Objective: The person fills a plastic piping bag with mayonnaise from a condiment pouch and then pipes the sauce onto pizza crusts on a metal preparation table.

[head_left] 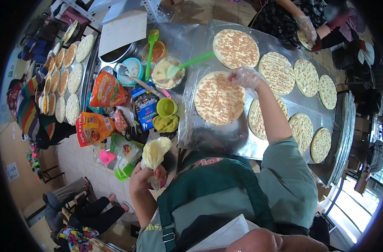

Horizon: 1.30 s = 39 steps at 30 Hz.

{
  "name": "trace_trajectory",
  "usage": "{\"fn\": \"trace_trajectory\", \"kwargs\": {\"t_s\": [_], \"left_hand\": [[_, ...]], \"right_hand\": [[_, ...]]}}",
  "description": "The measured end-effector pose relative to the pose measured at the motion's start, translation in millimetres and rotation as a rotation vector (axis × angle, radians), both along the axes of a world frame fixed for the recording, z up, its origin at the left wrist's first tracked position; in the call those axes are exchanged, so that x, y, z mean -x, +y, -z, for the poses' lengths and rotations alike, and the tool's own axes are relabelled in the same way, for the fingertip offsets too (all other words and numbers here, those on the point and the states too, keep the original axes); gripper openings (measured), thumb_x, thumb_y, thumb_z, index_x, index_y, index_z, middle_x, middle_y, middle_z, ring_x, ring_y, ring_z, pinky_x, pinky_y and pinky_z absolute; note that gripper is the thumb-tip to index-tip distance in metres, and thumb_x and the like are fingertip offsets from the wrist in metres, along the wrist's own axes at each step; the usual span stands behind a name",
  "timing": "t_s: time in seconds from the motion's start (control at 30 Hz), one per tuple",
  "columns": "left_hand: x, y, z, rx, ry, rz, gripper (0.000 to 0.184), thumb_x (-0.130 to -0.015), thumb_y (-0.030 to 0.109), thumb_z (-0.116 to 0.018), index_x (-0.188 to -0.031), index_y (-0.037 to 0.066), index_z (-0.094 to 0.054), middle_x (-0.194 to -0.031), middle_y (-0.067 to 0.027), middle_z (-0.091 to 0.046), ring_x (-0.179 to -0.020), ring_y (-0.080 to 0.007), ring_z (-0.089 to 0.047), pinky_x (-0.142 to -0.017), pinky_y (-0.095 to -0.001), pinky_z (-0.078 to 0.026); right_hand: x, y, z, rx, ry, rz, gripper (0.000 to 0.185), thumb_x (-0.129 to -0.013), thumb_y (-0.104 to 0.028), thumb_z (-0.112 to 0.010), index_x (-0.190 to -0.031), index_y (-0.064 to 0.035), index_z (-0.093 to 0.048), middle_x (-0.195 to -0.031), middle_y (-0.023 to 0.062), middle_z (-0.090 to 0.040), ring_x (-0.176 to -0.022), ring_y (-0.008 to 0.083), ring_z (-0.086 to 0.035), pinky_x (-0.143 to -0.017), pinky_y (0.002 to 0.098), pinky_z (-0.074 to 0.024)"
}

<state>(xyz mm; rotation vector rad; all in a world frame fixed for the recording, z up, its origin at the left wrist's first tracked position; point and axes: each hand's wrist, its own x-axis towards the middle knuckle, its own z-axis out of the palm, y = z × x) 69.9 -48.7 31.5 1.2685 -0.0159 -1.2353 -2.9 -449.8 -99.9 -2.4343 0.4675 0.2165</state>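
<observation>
My left hand [147, 178] is closed round a clear plastic bag with pale yellow filling [155, 152], held up in front of the apron. In a clear plastic glove, my right hand [245, 78] is over the upper right edge of a round flatbread [218, 101] spread with cream and brown crumbs. Its fingertips are blurred, and whether they hold anything is hidden. Just above lies another crumb-topped round [236, 48]. To the right, a round with brown streaks [276, 72] sits on the metal table [237, 138].
Left of the flatbreads stand a cream bowl [168, 73] with a green spatula, an orange bowl [154, 52], a green cup [166, 107] and an orange packet [95, 128]. Another person's gloved hand [307, 31] is at upper right. More rounds fill a far-left table.
</observation>
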Motion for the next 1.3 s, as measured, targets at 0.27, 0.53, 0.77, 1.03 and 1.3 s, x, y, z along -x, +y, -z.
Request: {"fn": "trace_trajectory", "kwargs": {"t_s": [0.27,0.53,0.77,1.03,1.3], "left_hand": [[8,14,-3,0.043,-0.029,-0.026,0.011,-0.056,0.010,-0.044,-0.061,0.000,-0.045,-0.054,-0.0106,-0.045,-0.048,-0.0181,-0.044,-0.045,-0.0275,-0.035],[15,31,-2,0.101,-0.037,0.006,0.008,-0.060,0.009,-0.045,-0.062,0.001,-0.044,-0.053,-0.0102,-0.045,-0.046,-0.0177,-0.044,-0.043,-0.0266,-0.034],[17,45,-1,0.120,-0.069,0.010,0.008,-0.060,0.009,-0.045,-0.061,0.002,-0.044,-0.052,-0.0094,-0.045,-0.045,-0.0169,-0.043,-0.043,-0.0265,-0.034],[17,55,2,0.143,-0.052,-0.007,0.007,-0.058,0.008,-0.044,-0.061,0.001,-0.044,-0.052,-0.0100,-0.044,-0.045,-0.0177,-0.042,-0.041,-0.0270,-0.034],[16,58,12,0.130,-0.044,0.017,0.009,-0.057,0.008,-0.043,-0.061,0.000,-0.044,-0.053,-0.0101,-0.045,-0.046,-0.0184,-0.044,-0.043,-0.0275,-0.035]], "right_hand": [[16,44,-9,-0.068,0.089,0.144,0.015,-0.066,-0.015,-0.056,-0.078,-0.0060,-0.060,-0.068,0.0063,-0.060,-0.065,0.0160,-0.056,-0.059,0.0270,-0.0441],[-28,78,4,0.097,0.091,0.112,0.018,-0.068,-0.019,-0.056,-0.081,-0.0078,-0.059,-0.078,0.0075,-0.059,-0.074,0.0189,-0.055,-0.067,0.0290,-0.0428],[13,80,14,0.236,0.127,-0.026,0.014,-0.064,-0.016,-0.057,-0.076,-0.0095,-0.061,-0.075,0.0076,-0.059,-0.072,0.0202,-0.055,-0.064,0.0296,-0.0426],[11,115,3,0.126,0.197,-0.036,0.017,-0.065,-0.020,-0.054,-0.078,-0.0102,-0.061,-0.077,0.0093,-0.059,-0.074,0.0217,-0.056,-0.067,0.0311,-0.0422],[24,126,-15,0.232,0.207,0.001,0.018,-0.071,-0.023,-0.050,-0.082,-0.0123,-0.059,-0.082,0.0097,-0.058,-0.078,0.0248,-0.055,-0.069,0.0337,-0.0419]]}}
